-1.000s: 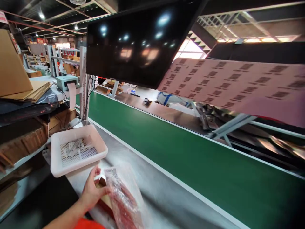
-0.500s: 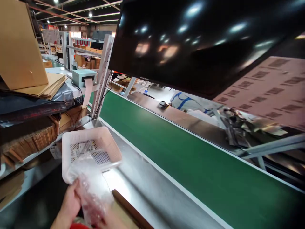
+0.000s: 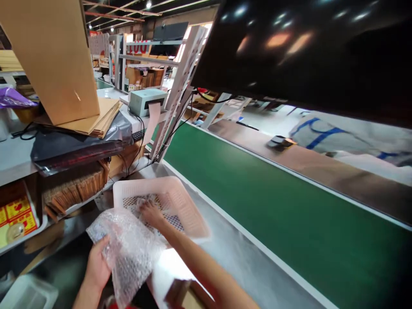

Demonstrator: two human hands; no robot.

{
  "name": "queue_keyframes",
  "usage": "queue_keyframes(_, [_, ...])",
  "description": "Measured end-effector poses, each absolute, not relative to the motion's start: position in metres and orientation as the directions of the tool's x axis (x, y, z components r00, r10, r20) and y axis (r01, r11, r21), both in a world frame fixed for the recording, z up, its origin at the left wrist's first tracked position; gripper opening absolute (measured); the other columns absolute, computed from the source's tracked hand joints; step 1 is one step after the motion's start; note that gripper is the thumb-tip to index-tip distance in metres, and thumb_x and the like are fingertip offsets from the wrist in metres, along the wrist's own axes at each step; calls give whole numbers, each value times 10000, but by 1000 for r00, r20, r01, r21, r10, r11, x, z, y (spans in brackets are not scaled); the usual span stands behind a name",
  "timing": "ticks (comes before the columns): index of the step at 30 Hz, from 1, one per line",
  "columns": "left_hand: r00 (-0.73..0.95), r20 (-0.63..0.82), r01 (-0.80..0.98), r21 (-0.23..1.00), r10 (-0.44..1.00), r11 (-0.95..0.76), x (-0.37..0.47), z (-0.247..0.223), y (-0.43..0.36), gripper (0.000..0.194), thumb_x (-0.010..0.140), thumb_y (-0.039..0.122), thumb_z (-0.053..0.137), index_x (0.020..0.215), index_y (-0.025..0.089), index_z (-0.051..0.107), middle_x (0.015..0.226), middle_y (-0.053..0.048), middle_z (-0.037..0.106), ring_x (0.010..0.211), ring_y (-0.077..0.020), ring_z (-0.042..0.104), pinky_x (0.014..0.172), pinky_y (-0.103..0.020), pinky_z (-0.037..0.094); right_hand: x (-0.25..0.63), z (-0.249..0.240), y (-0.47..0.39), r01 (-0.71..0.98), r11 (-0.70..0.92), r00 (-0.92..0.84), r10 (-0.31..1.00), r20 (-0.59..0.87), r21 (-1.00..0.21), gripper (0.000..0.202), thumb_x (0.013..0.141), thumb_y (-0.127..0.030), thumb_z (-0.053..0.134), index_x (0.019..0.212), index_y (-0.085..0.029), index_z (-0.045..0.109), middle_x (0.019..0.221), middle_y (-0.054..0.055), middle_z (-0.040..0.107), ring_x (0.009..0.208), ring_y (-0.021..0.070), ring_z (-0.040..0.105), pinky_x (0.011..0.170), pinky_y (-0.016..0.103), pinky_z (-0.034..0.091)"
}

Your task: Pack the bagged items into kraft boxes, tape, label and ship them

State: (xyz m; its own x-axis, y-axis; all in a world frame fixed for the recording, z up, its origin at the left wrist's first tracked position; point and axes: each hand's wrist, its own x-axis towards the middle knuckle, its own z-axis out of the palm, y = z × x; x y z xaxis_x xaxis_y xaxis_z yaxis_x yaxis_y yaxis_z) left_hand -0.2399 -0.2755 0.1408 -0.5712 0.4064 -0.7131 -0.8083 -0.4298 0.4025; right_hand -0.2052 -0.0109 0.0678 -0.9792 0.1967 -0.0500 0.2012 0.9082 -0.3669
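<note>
My left hand (image 3: 98, 264) is closed on the edge of a sheet or bag of clear bubble wrap (image 3: 130, 246), thumb on top. The wrap hangs loosely over the near left corner of a white plastic basket (image 3: 189, 210) with a perforated bottom. My right hand (image 3: 152, 214) reaches down inside the basket, fingers bent around a small clear plastic packet (image 3: 141, 201) lying on the basket floor. The packet's contents are too small to make out. A brown cardboard piece (image 3: 185, 294) lies below my right forearm, partly hidden.
Beyond the metal worktop (image 3: 238, 253) runs a green conveyor belt (image 3: 257, 201). A large black screen (image 3: 289, 56) hangs above it. To the left are a label printer (image 3: 146, 101), cardboard mailers (image 3: 106, 113), grey plastic bags (image 3: 77, 148) and stacked flat cardboard (image 3: 77, 184).
My right hand has left the bubble wrap and gone forward into the basket. My left hand keeps the wrap, now spread wider. The view has turned left.
</note>
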Motion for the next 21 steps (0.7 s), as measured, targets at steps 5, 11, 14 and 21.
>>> queue_keyframes(5, [-552,-682,-826,370,480,-425,-244,134,-281,286,891,37,593,1093,79,792,988,-149,818,976,-273,798,1057,-461,596,-208,72,-3,242,865,-963,270,2,-440,195,885,-30,534,902,-130,700,969,131,715,982,250,625,1134,434,423])
queue_keyframes(11, [-489,-633,-872,326,600,-366,-240,143,-256,324,1027,138,487,1102,139,803,1130,-123,810,1051,-240,782,1168,-460,507,-95,150,-2,405,684,-784,601,154,-606,464,1086,-248,258,1374,-118,597,1149,172,682,1037,266,637,979,412,515])
queue_keyframes(14, [-429,-605,-903,314,671,-294,-226,148,-228,321,1053,203,490,1165,160,788,1161,-122,802,1059,-234,776,1175,-448,497,12,185,-38,249,522,-817,565,112,-816,400,1098,-380,385,1310,-227,688,965,86,715,853,222,667,823,339,539])
queue_keyframes(21, [-187,-461,-939,342,867,-21,-171,152,-159,383,1090,226,422,1332,203,718,1141,-106,806,1093,-231,769,1156,-459,512,159,181,-139,452,306,-591,806,-24,-838,358,1013,-257,457,1251,-273,724,939,85,673,800,219,654,737,329,521])
